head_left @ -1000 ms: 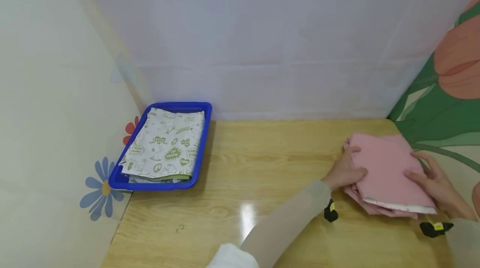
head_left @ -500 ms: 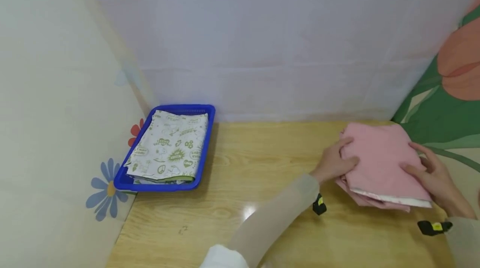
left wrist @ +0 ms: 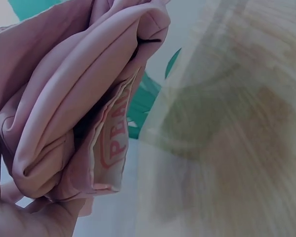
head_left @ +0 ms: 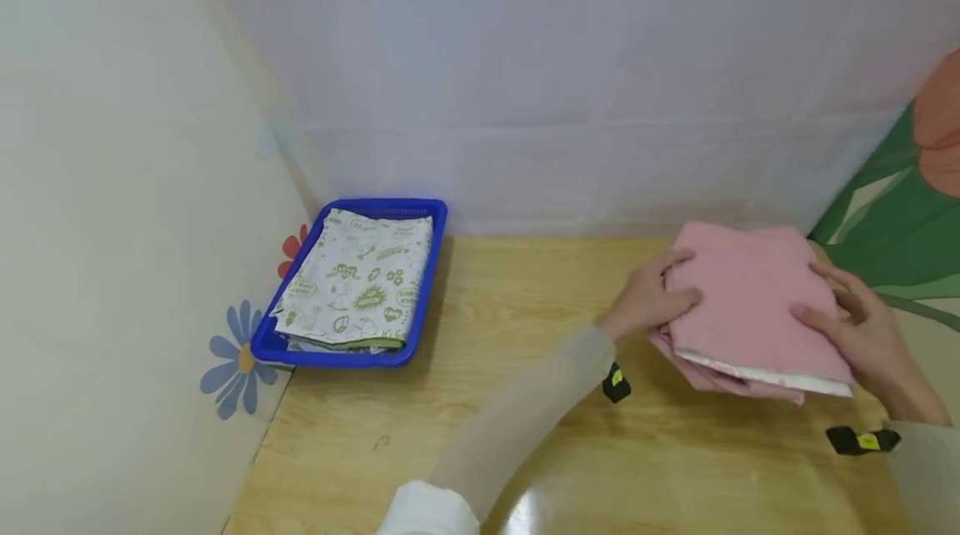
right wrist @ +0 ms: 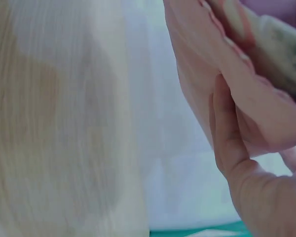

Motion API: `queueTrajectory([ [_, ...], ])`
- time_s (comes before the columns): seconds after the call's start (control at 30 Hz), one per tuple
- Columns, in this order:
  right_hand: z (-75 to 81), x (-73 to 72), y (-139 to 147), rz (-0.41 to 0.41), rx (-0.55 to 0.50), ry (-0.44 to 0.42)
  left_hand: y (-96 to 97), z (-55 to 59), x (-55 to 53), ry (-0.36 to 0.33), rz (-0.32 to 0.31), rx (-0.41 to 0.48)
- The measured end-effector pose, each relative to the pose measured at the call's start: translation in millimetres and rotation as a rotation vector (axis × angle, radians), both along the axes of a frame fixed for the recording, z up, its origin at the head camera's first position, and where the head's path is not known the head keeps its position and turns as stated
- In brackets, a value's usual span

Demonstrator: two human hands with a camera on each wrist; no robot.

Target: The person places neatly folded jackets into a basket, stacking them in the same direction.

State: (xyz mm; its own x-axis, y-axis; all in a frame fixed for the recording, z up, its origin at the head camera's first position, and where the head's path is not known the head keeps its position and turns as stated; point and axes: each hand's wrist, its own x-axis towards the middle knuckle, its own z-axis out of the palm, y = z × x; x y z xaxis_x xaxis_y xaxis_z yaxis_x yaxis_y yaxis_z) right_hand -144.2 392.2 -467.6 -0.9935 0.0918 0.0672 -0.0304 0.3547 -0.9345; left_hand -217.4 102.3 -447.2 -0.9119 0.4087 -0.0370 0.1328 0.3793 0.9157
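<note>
A folded pink cloth (head_left: 757, 302) with a white, pink-printed inner side is held above the right part of the wooden table. My left hand (head_left: 648, 297) grips its left side, thumb on top and the other fingers partly hidden beneath. On the opposite side my right hand (head_left: 862, 331) holds the edge, thumb also on top. Several thick layers of the pink cloth (left wrist: 64, 108) show from the side in the left wrist view, with lettering on the pale inner face. In the right wrist view, fingers of the right hand (right wrist: 251, 173) lie against its outer face.
A blue plastic basket (head_left: 425, 302) stands at the table's back left, holding a folded white cloth (head_left: 360, 277) with green print. Behind the wooden table (head_left: 510, 335) hangs a pale backdrop (head_left: 525, 102). Flower-patterned panels (head_left: 892, 218) border both sides.
Both hands have raised the pink cloth off the table and brought it slightly left. The head view has shifted a little, so the basket appears farther right.
</note>
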Motion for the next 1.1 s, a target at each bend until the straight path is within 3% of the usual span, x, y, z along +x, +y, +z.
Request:
queueTrajectory([
  [0.23, 15.7, -5.8, -22.6, 0.069, -0.3, -0.04, -30.9, 13.9, -7.8, 0.034, -0.018, -0.022],
  [0.37, 26.4, -6.9, -39.2, 0.08, -0.388, -0.071, -50.4, 21.7, -12.9, 0.068, -0.052, -0.032],
  [0.73, 51.3, -19.3, -91.7, 0.105, -0.332, -0.029, -107.4, 41.0, -22.8, 0.154, -0.052, 0.026],
  [1.1, 61.6, -34.5, -134.9, 0.147, -0.321, -0.016, -156.5, 59.3, -25.1, 0.105, -0.028, 0.059],
])
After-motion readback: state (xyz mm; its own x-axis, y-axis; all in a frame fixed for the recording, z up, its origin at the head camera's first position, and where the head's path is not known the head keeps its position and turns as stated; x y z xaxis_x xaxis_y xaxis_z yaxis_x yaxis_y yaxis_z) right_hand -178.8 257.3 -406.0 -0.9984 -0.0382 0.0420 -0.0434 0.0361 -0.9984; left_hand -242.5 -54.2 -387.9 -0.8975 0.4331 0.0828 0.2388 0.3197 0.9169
